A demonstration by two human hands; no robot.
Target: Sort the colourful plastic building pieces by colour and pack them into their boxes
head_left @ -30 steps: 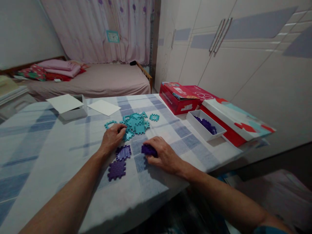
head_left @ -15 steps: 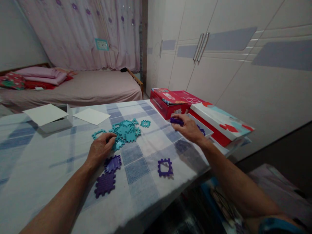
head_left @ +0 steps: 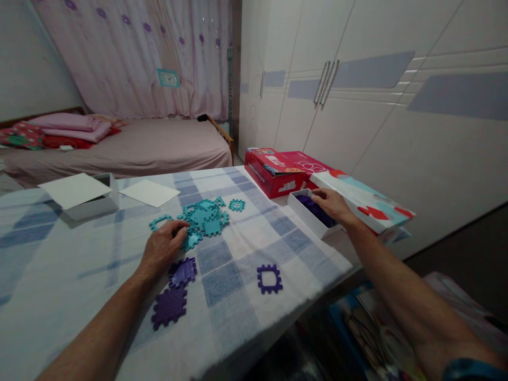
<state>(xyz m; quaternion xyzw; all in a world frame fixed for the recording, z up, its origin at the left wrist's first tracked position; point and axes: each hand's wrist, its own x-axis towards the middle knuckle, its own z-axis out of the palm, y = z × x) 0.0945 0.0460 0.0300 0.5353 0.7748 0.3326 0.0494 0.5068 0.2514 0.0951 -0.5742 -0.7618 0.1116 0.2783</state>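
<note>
My left hand rests at the near left edge of a pile of turquoise notched puzzle tiles, its fingers loosely curled and slightly apart, with no piece visibly held. My right hand reaches over a white box, fingertips at the purple notched tiles inside; its fingers look apart, though some are hidden. Below my left hand lie a purple tile and a darker purple tile, both flat. A purple square frame tile sits alone nearer the front edge.
A red box and a white-and-red box lid stand behind the white box. At the left are another white box and a white card. The checked cloth drops off at the table's front edge.
My right hand has moved right and lower to the white box. The purple tiles it held above the table now appear in the box. My left hand stays by the turquoise pile.
</note>
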